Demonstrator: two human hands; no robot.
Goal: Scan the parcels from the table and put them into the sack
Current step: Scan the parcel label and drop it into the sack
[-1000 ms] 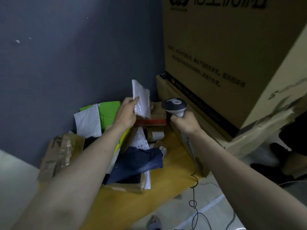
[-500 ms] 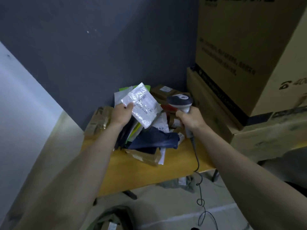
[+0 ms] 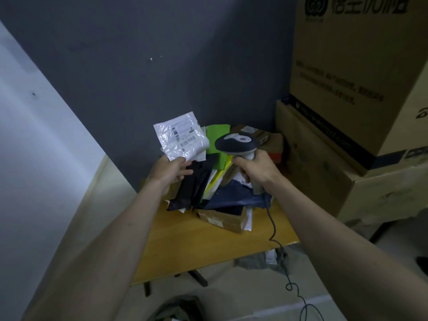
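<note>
sack point(image 3: 178, 308): dark opening at the near floor edge, probably the drop point
table point(image 3: 208, 246): parcels piled at its far end
left hand point(image 3: 172, 171): grip pinches white parcel point(image 3: 181, 137), label towards the camera
right hand point(image 3: 257, 169): grip wraps scanner point(image 3: 236, 143)
advice: turn the barcode flat to the scanner head just right of it

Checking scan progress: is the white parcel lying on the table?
No, the left hand holds the white parcel up beside the scanner.
</note>
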